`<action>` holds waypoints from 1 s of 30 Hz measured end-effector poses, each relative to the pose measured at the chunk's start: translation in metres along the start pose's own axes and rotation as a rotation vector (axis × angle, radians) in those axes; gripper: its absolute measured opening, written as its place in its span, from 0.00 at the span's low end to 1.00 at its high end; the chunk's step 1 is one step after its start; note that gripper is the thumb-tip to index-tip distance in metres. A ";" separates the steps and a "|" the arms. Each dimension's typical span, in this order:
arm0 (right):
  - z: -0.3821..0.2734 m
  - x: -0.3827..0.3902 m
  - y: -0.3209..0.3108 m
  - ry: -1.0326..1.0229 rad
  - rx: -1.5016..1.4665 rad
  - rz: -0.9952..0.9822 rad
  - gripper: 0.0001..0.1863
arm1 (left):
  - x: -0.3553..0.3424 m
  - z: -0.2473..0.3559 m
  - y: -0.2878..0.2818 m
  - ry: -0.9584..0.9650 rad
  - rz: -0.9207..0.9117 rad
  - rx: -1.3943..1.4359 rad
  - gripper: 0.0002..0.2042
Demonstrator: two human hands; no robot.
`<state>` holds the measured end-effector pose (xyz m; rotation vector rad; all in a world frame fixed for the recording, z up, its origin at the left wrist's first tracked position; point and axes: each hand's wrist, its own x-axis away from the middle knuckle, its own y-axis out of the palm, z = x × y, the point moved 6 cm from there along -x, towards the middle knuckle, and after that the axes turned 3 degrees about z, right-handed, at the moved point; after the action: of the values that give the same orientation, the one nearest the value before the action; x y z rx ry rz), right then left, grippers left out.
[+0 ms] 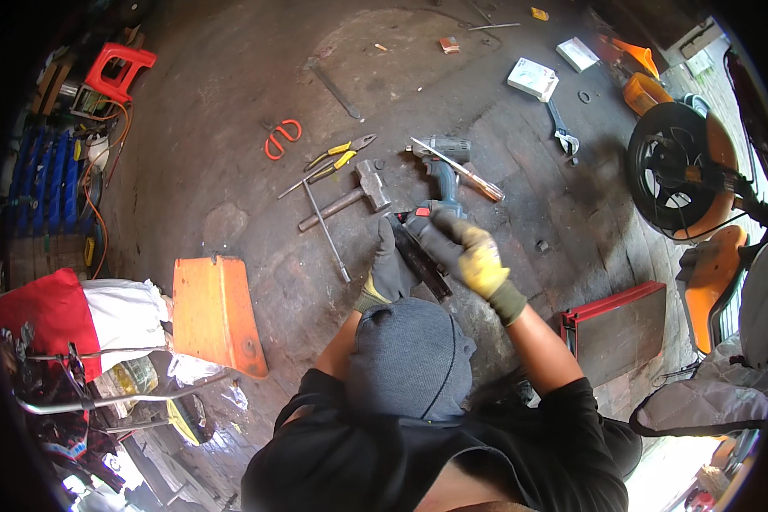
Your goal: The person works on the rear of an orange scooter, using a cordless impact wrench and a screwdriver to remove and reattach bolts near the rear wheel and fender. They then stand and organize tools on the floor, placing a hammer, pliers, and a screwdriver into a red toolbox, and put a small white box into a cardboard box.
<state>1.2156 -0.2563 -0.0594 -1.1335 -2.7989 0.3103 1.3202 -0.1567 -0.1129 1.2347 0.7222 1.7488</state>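
Observation:
My left hand point(386, 269), in a grey and yellow work glove, is closed along the side of a long dark bar-like piece point(421, 263) whose exact kind I cannot make out. My right hand point(478, 256), gloved alike, is over the other side of this piece; its fingers are smeared by motion. Just beyond both hands lies a cordless impact driver point(443, 175) with a red and black battery end. A screwdriver point(478, 181) rests across the driver. To the left are a sledge hammer point(369, 186) and a thin metal rod point(326, 230).
Yellow-handled pliers point(340, 157), red-handled scissors point(282, 138), a flat bar point(336, 90) and an adjustable wrench point(561, 128) lie on the floor. An orange panel point(218, 311) is at left, a red-edged case point(616, 324) at right. A wheel point(670, 166) stands far right.

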 end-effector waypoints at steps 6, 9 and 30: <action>0.028 -0.029 0.006 0.254 -0.144 -0.119 0.16 | 0.009 0.011 -0.055 0.134 0.279 -0.085 0.23; 0.085 -0.071 -0.045 0.512 0.018 0.229 0.20 | 0.021 0.022 -0.072 0.027 -0.117 0.293 0.20; 0.208 -0.079 -0.042 0.699 -0.801 0.921 0.41 | 0.065 0.018 -0.124 0.121 0.485 0.130 0.20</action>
<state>1.2077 -0.3718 -0.2544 -2.0811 -1.6177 -1.0270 1.3663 -0.0416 -0.1806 1.4927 0.6478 2.2136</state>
